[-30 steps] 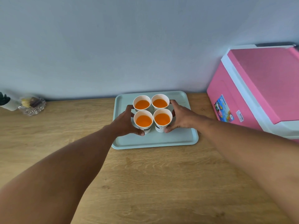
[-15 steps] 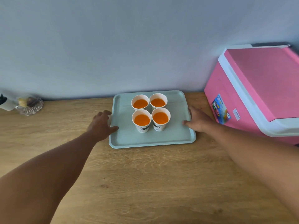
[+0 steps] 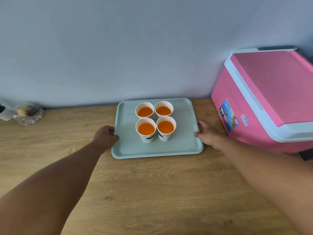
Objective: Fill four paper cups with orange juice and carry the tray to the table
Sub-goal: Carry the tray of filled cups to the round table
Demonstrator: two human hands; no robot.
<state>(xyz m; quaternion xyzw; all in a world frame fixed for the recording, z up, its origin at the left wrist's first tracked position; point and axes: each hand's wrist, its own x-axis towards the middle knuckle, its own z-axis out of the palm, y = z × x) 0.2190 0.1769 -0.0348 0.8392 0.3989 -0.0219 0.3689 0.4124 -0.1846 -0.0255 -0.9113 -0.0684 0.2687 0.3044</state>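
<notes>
A pale green tray [image 3: 128,146] lies on the wooden counter against the wall. Several white paper cups [image 3: 146,130] filled with orange juice stand upright in a tight square on its middle. My left hand [image 3: 105,136] grips the tray's left rim, thumb on top and fingers curled at the edge. My right hand [image 3: 207,134] grips the right rim the same way. The tray looks flat on the counter.
A pink and white cooler box [image 3: 264,100] stands close to the right of the tray, near my right hand. A glass dish of sweets [image 3: 28,114] and a white object [image 3: 6,112] sit at the far left by the wall. The wooden counter [image 3: 152,192] extends toward me.
Both hands left the cups, spread outward to the tray's sides, and have now closed on its left and right rims. The cups have stayed in place.
</notes>
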